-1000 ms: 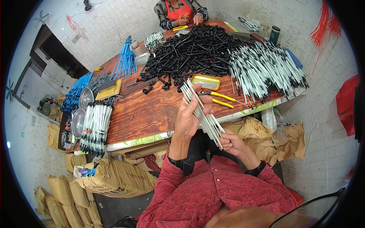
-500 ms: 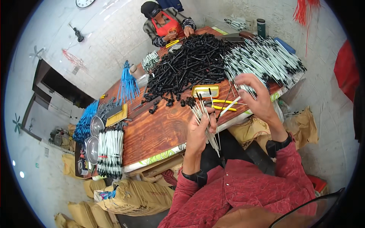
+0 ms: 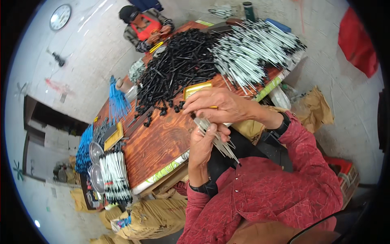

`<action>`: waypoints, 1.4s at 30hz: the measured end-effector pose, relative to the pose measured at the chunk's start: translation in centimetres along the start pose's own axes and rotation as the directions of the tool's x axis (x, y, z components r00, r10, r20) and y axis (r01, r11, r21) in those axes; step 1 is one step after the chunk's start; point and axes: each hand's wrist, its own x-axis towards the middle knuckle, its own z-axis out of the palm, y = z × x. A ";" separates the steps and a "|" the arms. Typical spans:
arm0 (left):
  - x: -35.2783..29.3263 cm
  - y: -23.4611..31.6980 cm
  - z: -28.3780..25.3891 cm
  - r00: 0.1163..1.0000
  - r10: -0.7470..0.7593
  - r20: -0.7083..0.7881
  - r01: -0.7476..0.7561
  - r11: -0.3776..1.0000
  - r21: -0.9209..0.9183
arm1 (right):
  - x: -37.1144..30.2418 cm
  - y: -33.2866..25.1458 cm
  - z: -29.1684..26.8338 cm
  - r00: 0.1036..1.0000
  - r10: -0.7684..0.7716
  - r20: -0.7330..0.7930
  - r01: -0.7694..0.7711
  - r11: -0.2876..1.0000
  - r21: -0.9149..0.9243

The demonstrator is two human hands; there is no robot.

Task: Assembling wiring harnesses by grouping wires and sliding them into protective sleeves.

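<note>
My left hand [image 3: 200, 148] is closed around a bundle of thin pale rods [image 3: 223, 147], which slants down toward my lap beyond the table's near edge. Across the upper end of that bundle lies my right hand [image 3: 227, 105], its fingers bent and pressed together around the rod tops. Whatever those fingers pinch is hidden behind them. Just beyond the right hand, a small yellow tray [image 3: 198, 86] is partly covered by it. A large heap of black plastic pieces [image 3: 178, 61] spreads behind, with loose pale rods with black tips [image 3: 252, 53] to its right.
Along the wooden table's [image 3: 156, 142] left end stand a tied bundle of white rods [image 3: 114, 173], blue rods [image 3: 118, 101] and a yellow holder [image 3: 113, 137]. Across the table a person in a red apron [image 3: 147, 30] works with both hands. Brown sacks [image 3: 158, 215] lie below the near edge.
My right hand has come left and down from the raised spot onto the bundle's top. It now hides the yellow-handled tool seen before. The whole view has shifted and tilted.
</note>
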 end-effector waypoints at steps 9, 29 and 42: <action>0.8 0.1 -1.9 0.978 0.146 -0.151 -0.171 0.970 -0.172 | -7.1 9.4 -5.5 0.831 0.386 -0.401 -0.553 0.659 -0.510; 2.8 -2.2 -3.8 0.986 0.055 -0.156 -0.117 0.899 -0.423 | -10.3 10.6 -8.1 0.663 0.545 -0.514 -0.664 0.744 -0.068; 5.1 -2.6 -3.1 0.886 0.150 -0.439 -0.287 0.921 -0.264 | -7.4 1.5 0.6 0.985 0.123 -0.119 -0.171 0.764 -0.623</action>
